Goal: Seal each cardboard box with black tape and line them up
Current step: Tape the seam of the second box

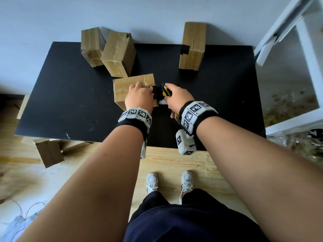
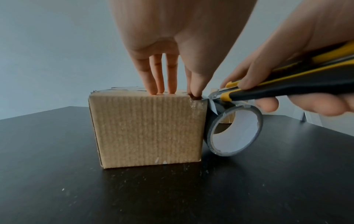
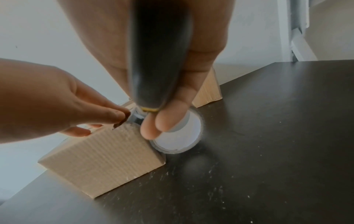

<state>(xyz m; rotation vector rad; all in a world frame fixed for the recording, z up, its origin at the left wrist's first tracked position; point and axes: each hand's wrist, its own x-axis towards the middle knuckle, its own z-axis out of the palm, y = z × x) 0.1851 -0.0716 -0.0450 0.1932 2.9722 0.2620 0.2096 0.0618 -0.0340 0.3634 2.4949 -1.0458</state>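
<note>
A cardboard box (image 1: 122,89) (image 2: 145,130) lies on the black table (image 1: 70,102), near its middle. My left hand (image 1: 139,91) (image 2: 166,84) presses down on the box's top with straight fingers, the thumb on the black tape at the right top edge. A roll of black tape (image 1: 158,95) (image 2: 235,131) (image 3: 180,141) leans against the box's right side, joined to it by a short strip. My right hand (image 1: 174,95) grips a yellow-and-black utility knife (image 1: 165,92) (image 2: 287,87) (image 3: 159,60); its blade tip sits on that strip between box and roll.
Two boxes (image 1: 92,48) (image 1: 118,55) stand at the back left of the table. One box with a black tape patch (image 1: 192,46) stands at the back right. Another box (image 1: 49,152) lies on the floor under the table's left corner. A white frame (image 1: 307,49) stands on the right.
</note>
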